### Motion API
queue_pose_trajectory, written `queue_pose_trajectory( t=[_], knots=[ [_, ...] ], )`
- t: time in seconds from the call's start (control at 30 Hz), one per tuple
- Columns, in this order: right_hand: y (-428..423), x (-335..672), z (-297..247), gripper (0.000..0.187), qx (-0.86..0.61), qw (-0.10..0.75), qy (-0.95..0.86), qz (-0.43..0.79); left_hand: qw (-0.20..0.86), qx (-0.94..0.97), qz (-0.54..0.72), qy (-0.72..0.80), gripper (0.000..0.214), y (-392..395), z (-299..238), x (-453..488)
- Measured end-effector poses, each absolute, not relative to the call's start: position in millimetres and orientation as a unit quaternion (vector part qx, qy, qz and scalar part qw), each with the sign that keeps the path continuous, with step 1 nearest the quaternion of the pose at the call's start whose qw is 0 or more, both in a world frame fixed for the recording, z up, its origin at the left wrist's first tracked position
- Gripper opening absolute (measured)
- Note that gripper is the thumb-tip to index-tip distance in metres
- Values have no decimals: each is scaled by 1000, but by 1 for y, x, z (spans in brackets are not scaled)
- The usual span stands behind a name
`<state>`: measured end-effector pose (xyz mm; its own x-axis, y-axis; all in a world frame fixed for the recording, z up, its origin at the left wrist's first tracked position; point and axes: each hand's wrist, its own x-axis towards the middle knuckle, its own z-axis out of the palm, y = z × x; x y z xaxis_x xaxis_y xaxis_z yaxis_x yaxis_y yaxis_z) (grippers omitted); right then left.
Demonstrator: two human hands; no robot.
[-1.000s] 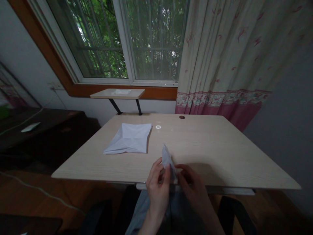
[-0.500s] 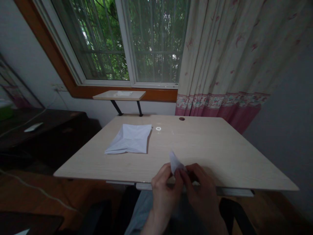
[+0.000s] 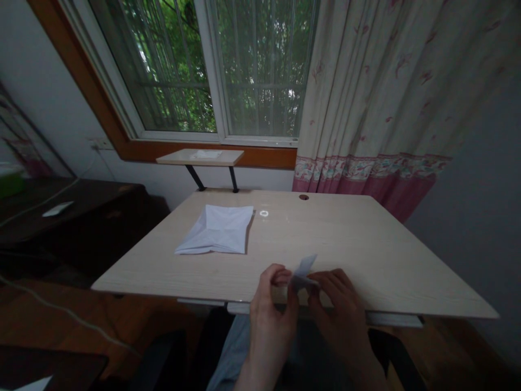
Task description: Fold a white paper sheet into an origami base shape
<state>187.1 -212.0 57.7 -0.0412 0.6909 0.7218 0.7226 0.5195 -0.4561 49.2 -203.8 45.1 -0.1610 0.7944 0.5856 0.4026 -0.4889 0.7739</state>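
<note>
Between my two hands, just above the desk's front edge, is a small folded piece of white paper (image 3: 305, 266). One flap of it stands up and leans to the right. My left hand (image 3: 271, 304) pinches its left side between thumb and fingers. On the other side, my right hand (image 3: 337, 298) grips the paper with thumb and fingertips. The paper's lower part is in shadow and partly covered by my fingers. A larger creased sheet of white paper (image 3: 220, 231) lies on the left half of the desk, apart from both hands.
The pale wooden desk (image 3: 366, 244) has a cable hole (image 3: 304, 197) near its back edge. A raised shelf (image 3: 179, 157) on black legs stands at the back left, with something white on it. Beyond are a window and a curtain (image 3: 362, 130). A dark cabinet (image 3: 109, 201) stands left.
The small paper has been turned: its upright flap pointed up to the left and now leans to the right. My fingers have shifted and spread slightly around it. The larger sheet stays put.
</note>
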Motion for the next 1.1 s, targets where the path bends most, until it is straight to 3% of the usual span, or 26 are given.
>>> queue_pose_trajectory(
  t=[0.1,0.3,0.47,0.63,0.93,1.1],
  knots=[
    [-211,190,59,19,-485,503,-713,54,165,658,583,448,14,-205,48,48],
    [-216,205,57,10,-458,494,-658,337,257,663,583,394,7,-204,56,43],
    [-218,217,54,56,-406,506,-575,499,330,648,578,370,7,-202,55,35],
    [-214,218,60,21,-366,528,-610,464,361,650,558,368,3,-203,53,27],
    [-212,214,45,17,-397,547,-641,365,339,647,581,359,2,-205,49,32],
    [-208,213,51,14,-425,505,-630,409,347,663,555,364,9,-199,53,25]
  ],
)
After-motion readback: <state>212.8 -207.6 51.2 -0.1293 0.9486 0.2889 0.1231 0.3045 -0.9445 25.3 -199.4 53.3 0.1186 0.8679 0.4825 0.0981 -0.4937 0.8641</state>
